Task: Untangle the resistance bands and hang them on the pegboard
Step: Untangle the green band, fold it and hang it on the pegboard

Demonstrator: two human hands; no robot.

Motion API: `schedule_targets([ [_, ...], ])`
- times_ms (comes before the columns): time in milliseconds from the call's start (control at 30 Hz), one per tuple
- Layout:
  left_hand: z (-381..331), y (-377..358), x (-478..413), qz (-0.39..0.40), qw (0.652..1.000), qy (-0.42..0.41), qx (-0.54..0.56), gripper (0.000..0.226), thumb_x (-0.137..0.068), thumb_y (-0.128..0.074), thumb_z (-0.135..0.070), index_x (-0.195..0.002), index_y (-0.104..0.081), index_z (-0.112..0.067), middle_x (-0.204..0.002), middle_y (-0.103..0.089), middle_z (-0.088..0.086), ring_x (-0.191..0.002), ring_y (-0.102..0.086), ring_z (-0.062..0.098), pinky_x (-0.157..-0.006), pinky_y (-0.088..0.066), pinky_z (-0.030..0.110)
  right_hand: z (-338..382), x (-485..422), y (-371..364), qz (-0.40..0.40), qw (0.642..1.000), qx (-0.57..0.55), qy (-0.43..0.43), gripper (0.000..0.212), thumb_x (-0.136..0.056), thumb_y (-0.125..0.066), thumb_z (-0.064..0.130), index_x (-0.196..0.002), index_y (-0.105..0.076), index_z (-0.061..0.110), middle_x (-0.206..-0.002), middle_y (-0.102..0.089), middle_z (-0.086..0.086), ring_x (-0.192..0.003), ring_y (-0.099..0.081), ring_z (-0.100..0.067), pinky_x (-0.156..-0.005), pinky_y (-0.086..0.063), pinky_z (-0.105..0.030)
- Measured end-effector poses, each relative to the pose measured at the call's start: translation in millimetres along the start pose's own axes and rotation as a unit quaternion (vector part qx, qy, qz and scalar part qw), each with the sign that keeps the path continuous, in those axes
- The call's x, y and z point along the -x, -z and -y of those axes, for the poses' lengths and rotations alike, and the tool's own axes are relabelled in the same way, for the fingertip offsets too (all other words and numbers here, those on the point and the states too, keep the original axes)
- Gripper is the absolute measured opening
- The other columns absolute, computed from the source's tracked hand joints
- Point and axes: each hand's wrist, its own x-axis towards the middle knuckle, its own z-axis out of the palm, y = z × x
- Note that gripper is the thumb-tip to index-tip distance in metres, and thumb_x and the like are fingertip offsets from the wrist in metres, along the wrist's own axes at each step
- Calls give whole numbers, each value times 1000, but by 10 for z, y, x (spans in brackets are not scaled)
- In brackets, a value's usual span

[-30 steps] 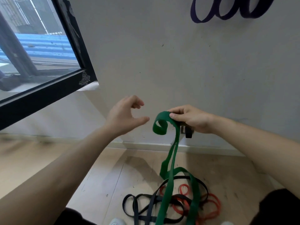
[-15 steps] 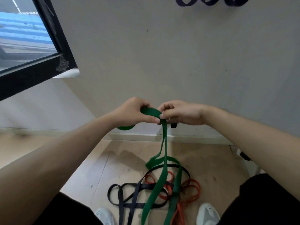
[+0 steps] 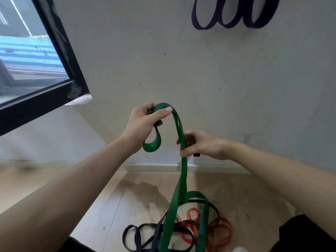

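Note:
A green resistance band runs from the floor up to my hands. My left hand grips its top fold, thumb on the band, with a short loop hanging below the fist. My right hand pinches the doubled strands a little lower and to the right. The band's lower end lies over a tangle on the floor: a black band and an orange-red band. A purple band hangs in loops on the wall at the top right; its peg is out of view.
A grey wall faces me, with a white skirting board at its foot. A black-framed window is at the upper left. The wooden floor holds the tangle. My dark-clothed knees sit at the bottom corners.
My left hand took hold of the green band's top and lifted it up. My right hand slid down the strands, away from the left hand.

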Motion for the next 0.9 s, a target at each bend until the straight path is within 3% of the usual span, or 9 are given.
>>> schedule_targets([
  [133,18,116,-38,-7,1000,8,13,15,-93,-71,-27,-87,-70,-13,-70,-54,-4,-68,-54,13,-75,-51,30,99,37,123,-51,998,-39,27,39,-73,-74,16,-110,-61,15,-93,-59,-5,-86,-59,-20,-76,-47,-32],
  [267,126,242,-47,5,999,54,1,25,-98,-63,-28,-101,-69,-3,-77,-58,6,-72,-59,19,-78,-51,31,224,99,341,-122,980,-148,56,44,-67,-69,11,-110,-60,13,-93,-58,-8,-89,-59,-26,-82,-53,-34],
  [400,277,255,-20,87,991,82,-66,46,-87,-72,-40,-106,-70,1,-83,-69,8,-82,-67,21,-85,-51,32,376,159,508,-180,957,-206,99,43,-69,-64,8,-112,-63,6,-85,-65,-7,-78,-64,-22,-77,-56,-30],
  [467,314,220,-11,132,981,94,-105,57,-74,-76,-51,-106,-71,-4,-88,-73,9,-91,-71,27,-91,-52,36,445,184,540,-191,953,-202,123,43,-72,-61,8,-114,-66,4,-87,-67,-8,-74,-63,-20,-73,-55,-28],
  [533,323,160,2,177,969,102,-137,54,-72,-77,-52,-106,-72,-11,-96,-75,11,-101,-71,31,-99,-52,40,503,203,568,-202,949,-194,142,39,-74,-58,8,-111,-70,4,-85,-68,-9,-71,-60,-18,-70,-52,-27],
  [633,277,30,30,202,965,96,-138,35,-78,-80,-36,-106,-72,-15,-104,-75,14,-104,-71,27,-97,-52,36,529,209,583,-198,954,-173,142,34,-75,-58,7,-106,-73,9,-79,-66,-7,-66,-55,-17,-68,-48,-28],
  [800,166,-176,21,153,985,56,-60,44,-74,-80,-31,-112,-67,-13,-101,-74,17,-98,-74,22,-90,-54,29,454,220,548,-136,977,-128,103,29,-84,-64,-1,-112,-64,8,-89,-64,-12,-79,-60,-27,-78,-54,-34],
  [900,150,-196,-21,117,990,23,-78,43,-76,-86,-33,-111,-68,-15,-90,-70,8,-86,-69,16,-84,-55,29,407,210,524,-101,985,-115,75,38,-76,-68,5,-112,-59,10,-90,-68,-10,-82,-65,-25,-87,-56,-40],
])
